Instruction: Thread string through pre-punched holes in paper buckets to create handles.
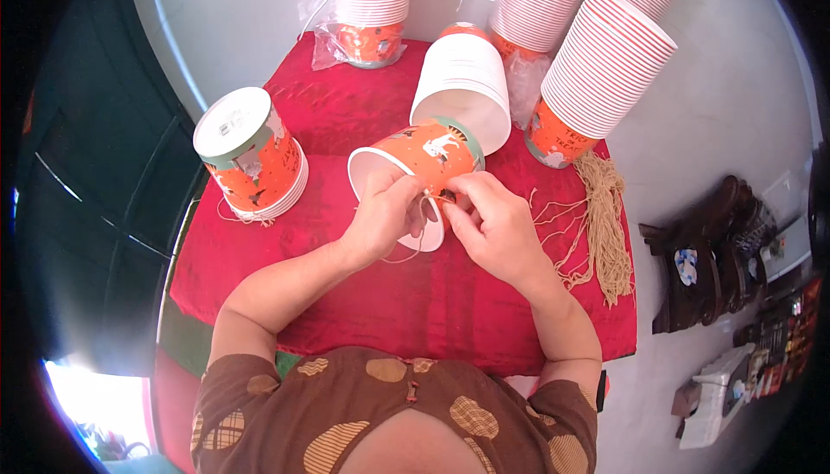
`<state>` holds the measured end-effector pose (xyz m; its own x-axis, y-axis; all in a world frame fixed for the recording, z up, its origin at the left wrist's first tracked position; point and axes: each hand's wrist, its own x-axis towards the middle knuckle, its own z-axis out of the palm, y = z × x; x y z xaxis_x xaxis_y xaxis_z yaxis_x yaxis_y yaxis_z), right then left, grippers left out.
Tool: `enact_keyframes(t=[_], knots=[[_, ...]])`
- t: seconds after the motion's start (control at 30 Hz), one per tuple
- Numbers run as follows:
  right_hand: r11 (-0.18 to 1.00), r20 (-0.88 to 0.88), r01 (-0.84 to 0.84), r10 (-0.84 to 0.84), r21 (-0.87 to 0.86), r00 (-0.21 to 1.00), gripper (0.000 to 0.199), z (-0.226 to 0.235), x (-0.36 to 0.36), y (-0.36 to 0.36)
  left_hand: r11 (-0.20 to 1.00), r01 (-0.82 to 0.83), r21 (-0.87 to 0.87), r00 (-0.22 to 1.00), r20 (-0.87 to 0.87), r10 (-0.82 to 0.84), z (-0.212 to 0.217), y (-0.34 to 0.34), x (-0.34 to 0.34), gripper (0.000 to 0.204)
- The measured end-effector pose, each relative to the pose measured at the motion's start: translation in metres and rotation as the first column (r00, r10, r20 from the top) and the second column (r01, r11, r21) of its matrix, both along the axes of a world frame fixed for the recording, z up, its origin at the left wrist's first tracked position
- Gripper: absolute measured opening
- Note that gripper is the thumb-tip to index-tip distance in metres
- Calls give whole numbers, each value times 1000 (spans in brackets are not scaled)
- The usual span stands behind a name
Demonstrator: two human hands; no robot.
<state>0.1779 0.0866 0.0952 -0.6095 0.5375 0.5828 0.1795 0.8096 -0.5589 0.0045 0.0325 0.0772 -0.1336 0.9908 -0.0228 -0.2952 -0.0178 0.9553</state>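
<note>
An orange paper bucket (411, 147) with white figures and a green base band lies tilted on the table, its white-rimmed mouth toward me. My left hand (385, 214) is closed at the rim, pinching a thin tan string (430, 203) there. Close beside it, my right hand (494, 221) pinches the same string against the bucket's side. A loose end of string hangs below the left hand. The fingertips partly hide where string and bucket meet. Just behind lies a nested group of white-lined buckets (462, 85) on its side, mouth toward me.
A red cloth (363, 301) covers the table. An upside-down bucket stack (251, 158) with string at its rim stands left. Tall stacks of nested buckets rise at the back left (372, 7) and right (596, 76), some in clear plastic. A tan string bundle (605, 232) lies at the right edge.
</note>
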Motion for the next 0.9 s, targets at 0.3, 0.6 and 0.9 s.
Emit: enact_keyframes(t=[0.3,0.6,0.9], knots=[[979,19,-10,6,204,1000,11,-5,0,4,990,142,-25,987,-77,-144,5,-5,-2,30],[998,40,-30,28,58,999,11,-2,1,0,972,235,29,967,-110,-230,17,-5,-5,27],[998,13,-53,54,-29,998,12,0,3,1,939,303,-164,936,-137,-326,28,-5,-16,20]])
